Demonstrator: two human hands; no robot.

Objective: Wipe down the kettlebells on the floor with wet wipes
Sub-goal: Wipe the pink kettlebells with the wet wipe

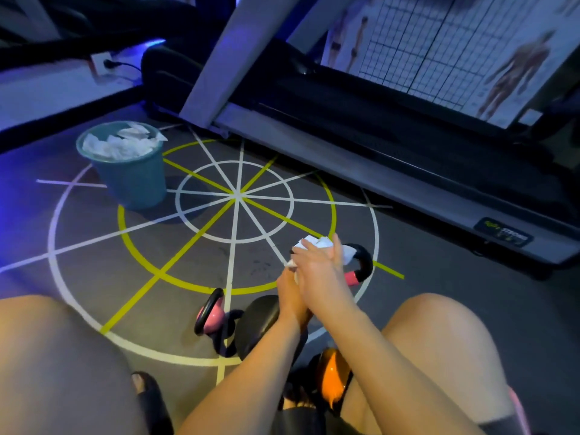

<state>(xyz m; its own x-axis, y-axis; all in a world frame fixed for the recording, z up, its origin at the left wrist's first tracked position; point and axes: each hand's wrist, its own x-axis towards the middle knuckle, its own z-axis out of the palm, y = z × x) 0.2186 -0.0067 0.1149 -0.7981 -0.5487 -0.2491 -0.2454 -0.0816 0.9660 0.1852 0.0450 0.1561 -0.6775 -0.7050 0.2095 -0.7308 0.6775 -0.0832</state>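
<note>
Nearest you: bare knees either side of frame, orange kettlebell (332,376) on the floor (439,293) between them, partly behind your right forearm. Just beyond, a black kettlebell (257,324) under your left wrist, with a small pink-and-black one (211,313) touching its left side. Your right hand (317,268) crosses over your left hand (290,296); right fingers are wrapped around a white wet wipe (315,243), pressing it on the black handle of a pink kettlebell (361,265). Left fingers are hidden under the right hand, can't tell their grip. Further out, left: teal bin (131,180) full of used white wipes, standing on the painted circle markings (235,196). Far edge: treadmill deck (376,171).
</note>
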